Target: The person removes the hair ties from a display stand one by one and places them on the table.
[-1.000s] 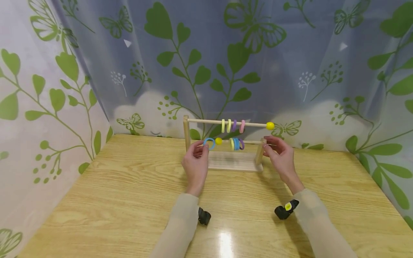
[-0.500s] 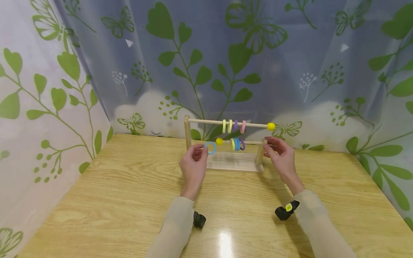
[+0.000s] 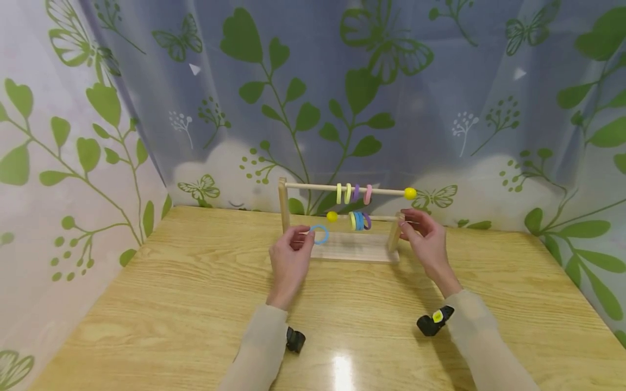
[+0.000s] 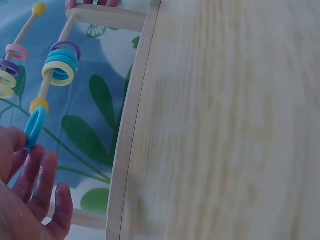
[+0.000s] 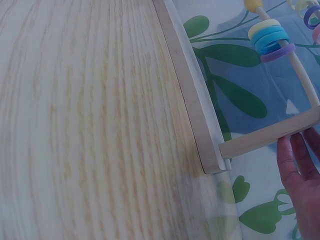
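Observation:
My left hand (image 3: 292, 255) pinches a light blue ring (image 3: 320, 234) between thumb and fingertips, just below and left of the yellow ball tip (image 3: 332, 216) of the lower rod. In the left wrist view the blue ring (image 4: 35, 127) overlaps that ball. My right hand (image 3: 426, 239) holds the short right post (image 3: 395, 234) of a wooden ring stand, fingers against its outer side. Yellow, blue and purple rings (image 3: 359, 221) hang together on the lower rod. On the upper rod (image 3: 313, 187) hang two pale yellow rings, a purple one and a pink ring (image 3: 368, 194).
The stand's flat base (image 3: 352, 247) rests on the wood-grain table (image 3: 195, 304). A taller post (image 3: 283, 203) rises at its left, and a yellow ball (image 3: 410, 193) caps the upper rod's right end. A leaf-patterned curtain (image 3: 313, 108) hangs close behind.
My left hand has moved down and slightly left with the blue ring, away from the lower rod's yellow ball. My right hand has stayed on the post.

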Tool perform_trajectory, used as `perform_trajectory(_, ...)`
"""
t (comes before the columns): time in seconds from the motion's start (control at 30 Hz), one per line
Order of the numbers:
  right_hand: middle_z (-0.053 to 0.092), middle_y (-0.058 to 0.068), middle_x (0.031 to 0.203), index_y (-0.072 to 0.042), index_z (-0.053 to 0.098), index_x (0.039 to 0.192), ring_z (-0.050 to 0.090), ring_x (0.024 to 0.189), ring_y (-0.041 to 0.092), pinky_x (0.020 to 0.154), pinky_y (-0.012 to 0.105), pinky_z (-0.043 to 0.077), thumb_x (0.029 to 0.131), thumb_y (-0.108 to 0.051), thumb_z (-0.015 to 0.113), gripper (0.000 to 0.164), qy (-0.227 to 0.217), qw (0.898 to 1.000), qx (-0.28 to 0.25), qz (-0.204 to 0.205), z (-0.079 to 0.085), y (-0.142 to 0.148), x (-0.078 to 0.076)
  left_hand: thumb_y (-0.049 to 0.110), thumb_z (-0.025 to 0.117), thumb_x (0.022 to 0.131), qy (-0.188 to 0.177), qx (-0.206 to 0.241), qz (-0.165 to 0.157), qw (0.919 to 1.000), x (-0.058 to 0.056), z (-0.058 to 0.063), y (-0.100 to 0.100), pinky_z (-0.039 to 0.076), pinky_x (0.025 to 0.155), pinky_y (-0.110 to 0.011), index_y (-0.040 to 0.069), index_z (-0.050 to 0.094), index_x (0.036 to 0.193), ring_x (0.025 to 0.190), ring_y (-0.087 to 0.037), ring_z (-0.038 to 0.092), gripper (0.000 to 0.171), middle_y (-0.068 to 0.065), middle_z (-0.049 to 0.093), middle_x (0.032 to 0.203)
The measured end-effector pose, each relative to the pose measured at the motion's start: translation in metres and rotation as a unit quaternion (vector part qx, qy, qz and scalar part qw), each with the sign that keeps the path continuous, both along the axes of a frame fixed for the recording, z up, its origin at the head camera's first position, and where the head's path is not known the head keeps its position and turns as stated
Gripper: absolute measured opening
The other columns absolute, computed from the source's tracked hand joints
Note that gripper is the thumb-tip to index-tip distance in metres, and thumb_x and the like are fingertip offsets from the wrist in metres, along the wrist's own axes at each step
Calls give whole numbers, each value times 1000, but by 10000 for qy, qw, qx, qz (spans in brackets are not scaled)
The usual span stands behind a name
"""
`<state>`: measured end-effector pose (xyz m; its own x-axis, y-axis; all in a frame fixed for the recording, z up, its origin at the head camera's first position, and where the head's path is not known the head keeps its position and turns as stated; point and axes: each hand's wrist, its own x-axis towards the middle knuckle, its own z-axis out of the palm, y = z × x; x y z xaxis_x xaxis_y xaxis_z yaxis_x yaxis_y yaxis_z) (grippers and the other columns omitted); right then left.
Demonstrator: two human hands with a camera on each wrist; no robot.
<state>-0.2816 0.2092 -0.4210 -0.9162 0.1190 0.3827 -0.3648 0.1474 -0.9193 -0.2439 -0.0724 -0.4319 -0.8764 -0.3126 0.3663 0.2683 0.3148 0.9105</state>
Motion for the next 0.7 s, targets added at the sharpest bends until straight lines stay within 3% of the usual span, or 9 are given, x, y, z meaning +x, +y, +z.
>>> perform_trajectory(0.7,68,-16,104,7,63,128,67,90,0,74,22,62,98,-3,63,31,-45,10000,4,-13,0,0,1,24,72,95,-780,-644,-572,9932,8,3,-14,60,79,-35,15,78,104,84,-17,72,14,-4,78,93)
